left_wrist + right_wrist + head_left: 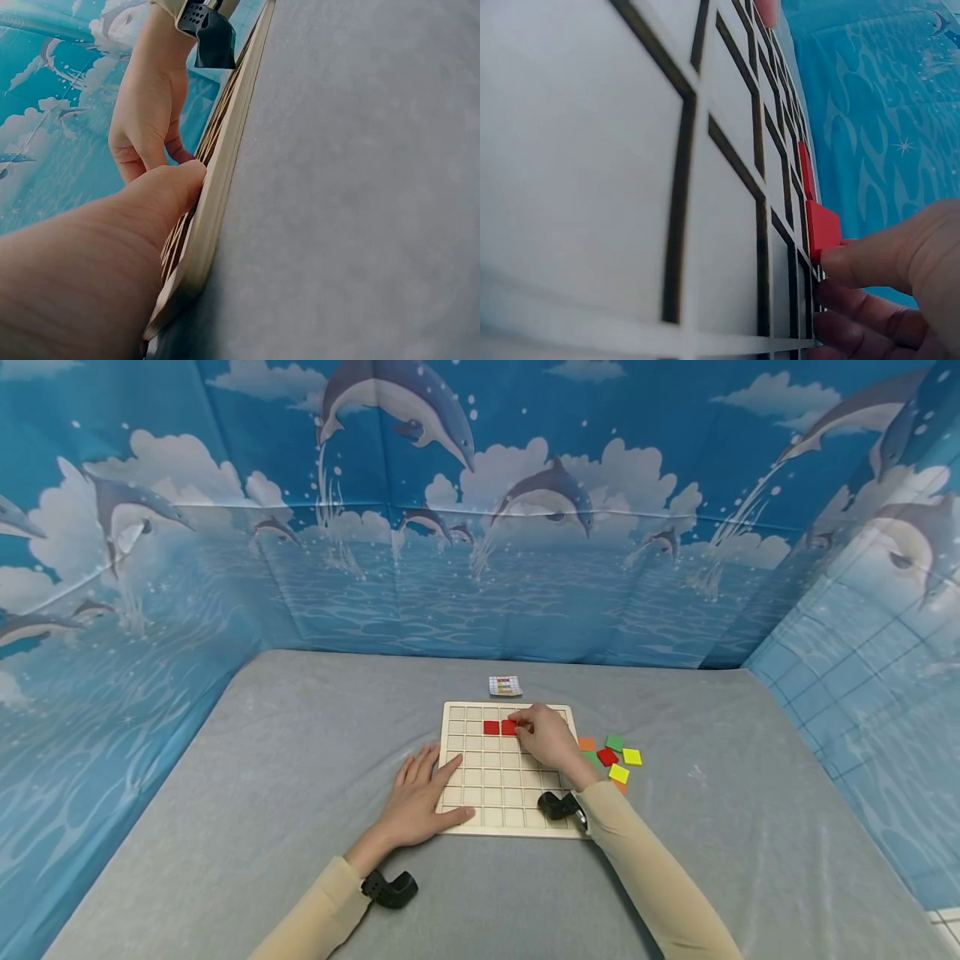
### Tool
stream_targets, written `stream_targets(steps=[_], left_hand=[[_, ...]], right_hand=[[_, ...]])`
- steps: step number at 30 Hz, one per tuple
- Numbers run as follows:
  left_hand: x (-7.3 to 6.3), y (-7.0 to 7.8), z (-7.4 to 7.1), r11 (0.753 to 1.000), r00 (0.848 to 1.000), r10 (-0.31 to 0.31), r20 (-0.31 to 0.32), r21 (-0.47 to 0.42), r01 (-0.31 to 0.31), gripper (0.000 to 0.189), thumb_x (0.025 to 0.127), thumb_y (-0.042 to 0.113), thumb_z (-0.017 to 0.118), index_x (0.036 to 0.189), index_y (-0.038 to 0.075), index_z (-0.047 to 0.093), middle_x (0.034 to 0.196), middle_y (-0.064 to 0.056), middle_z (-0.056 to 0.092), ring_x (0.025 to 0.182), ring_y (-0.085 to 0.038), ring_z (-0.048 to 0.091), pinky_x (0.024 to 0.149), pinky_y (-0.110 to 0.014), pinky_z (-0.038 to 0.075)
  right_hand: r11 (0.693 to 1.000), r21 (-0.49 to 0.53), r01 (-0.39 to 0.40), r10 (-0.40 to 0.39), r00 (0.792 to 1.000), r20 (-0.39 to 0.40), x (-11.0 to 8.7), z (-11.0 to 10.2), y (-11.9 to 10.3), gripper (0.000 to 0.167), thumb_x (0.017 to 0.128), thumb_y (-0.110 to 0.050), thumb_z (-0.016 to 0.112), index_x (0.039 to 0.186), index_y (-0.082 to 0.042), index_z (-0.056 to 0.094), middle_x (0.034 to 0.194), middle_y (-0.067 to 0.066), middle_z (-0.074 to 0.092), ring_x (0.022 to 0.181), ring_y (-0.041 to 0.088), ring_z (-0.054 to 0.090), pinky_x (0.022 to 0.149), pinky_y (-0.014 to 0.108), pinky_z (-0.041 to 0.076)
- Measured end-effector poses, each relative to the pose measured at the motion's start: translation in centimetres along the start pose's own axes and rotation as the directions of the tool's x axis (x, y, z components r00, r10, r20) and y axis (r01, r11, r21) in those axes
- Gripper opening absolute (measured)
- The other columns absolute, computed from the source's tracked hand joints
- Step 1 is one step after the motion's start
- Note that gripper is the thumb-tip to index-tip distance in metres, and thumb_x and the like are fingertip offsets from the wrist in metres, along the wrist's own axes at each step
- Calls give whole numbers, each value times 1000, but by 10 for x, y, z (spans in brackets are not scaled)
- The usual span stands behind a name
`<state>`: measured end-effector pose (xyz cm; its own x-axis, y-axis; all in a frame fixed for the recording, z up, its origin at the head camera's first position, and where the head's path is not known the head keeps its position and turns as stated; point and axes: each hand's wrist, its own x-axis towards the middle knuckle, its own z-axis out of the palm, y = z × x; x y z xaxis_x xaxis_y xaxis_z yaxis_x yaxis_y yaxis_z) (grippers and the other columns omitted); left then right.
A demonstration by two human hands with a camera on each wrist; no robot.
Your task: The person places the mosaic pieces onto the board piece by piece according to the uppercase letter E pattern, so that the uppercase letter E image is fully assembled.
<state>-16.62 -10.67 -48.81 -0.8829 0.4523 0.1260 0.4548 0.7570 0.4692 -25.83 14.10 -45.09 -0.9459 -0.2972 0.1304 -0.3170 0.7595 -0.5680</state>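
A pale wooden grid board lies on the grey cloth. One red square tile sits in a cell of its second row from the far edge. Beside it, to the right, is another red tile, tilted up from the grid and pinched between the thumb and fingers of my right hand. My left hand rests flat with spread fingers along the board's left edge, its thumb over the near left corner area.
Several loose orange, green, red and yellow tiles lie by the board's right side, partly hidden by the right arm. Behind the far edge is a small card with a coloured grid pattern. A blue dolphin-print curtain encloses the table.
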Motion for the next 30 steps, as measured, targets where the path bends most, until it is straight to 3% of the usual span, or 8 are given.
stream_targets(steps=[5,14,18,25,30], left_hand=[[0,0,0,1000,1000,1,0,-1,-1,81,88,62,52,151,17,29,155,-19,13,142,-31,4,110,-49,1],[0,-1,-1,1000,1000,-5,1,-1,5,82,87,63,51,151,18,28,155,-19,13,142,-31,3,110,-49,1],[0,-1,-1,1000,1000,-4,-1,2,4,82,87,63,51,151,18,28,155,-18,13,142,-31,4,110,-49,2],[0,0,-1,1000,1000,-7,5,-2,7,82,87,63,51,151,18,28,155,-18,12,142,-30,3,110,-48,0],[-1,-1,-2,1000,1000,4,-5,-9,-4,81,88,61,53,151,17,28,155,-20,12,142,-32,3,110,-50,0]], right_hand=[[998,-51,25,-24,1000,16,-3,-2,-2,26,90,-10,63,115,-5,70,95,8,57,74,19,56,63,35,46],[996,-87,28,-22,998,61,-4,-2,-1,32,93,-19,62,121,-7,66,98,9,54,69,18,46,58,32,39],[997,4,73,-73,993,93,-7,-6,7,37,93,-18,62,126,-3,61,97,9,53,72,19,47,63,34,40],[971,211,115,-141,984,111,-18,-20,20,33,95,-14,60,125,1,60,114,14,59,97,26,57,83,42,46],[962,266,56,-86,991,103,-33,-34,30,33,97,-21,58,124,-4,61,120,13,57,100,27,56,80,43,46]])
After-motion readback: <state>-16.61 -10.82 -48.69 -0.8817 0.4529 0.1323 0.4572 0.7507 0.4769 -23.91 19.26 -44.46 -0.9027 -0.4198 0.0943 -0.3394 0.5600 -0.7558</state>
